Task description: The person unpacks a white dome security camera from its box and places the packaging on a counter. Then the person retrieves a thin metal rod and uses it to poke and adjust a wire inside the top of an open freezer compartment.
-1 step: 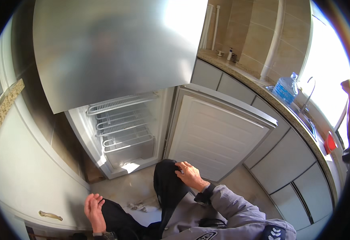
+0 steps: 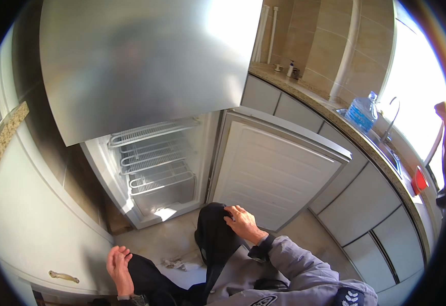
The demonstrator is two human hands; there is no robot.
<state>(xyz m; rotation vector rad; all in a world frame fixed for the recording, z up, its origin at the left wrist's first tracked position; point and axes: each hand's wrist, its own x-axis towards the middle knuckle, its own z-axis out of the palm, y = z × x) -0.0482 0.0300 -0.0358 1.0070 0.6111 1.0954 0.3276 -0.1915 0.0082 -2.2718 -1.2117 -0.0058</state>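
My right hand point(image 2: 244, 224) rests on my right knee, its fingers loosely bent over the black trouser leg point(image 2: 215, 224), holding nothing. Beside my other knee, my left hand point(image 2: 119, 268) hangs palm up with fingers slightly curled and nothing in it. In front of me stands a fridge with its lower compartment point(image 2: 154, 171) showing white wire racks and a clear-fronted bin point(image 2: 167, 196) at the bottom. Its lower door point(image 2: 279, 168) is swung out to the right. The silver upper door point(image 2: 146, 71) spans the top. Neither hand touches the fridge.
On the left is a white cabinet point(image 2: 34, 204) with a brass handle point(image 2: 64, 277). A counter point(image 2: 314, 94) curves along the right with a large blue water bottle point(image 2: 361, 112), a tap point(image 2: 390, 122) and a red bowl point(image 2: 419, 179). A crumpled cloth-like thing point(image 2: 174, 263) lies on the floor.
The whole view has shifted very slightly. Both hands keep their places on and beside my knees.
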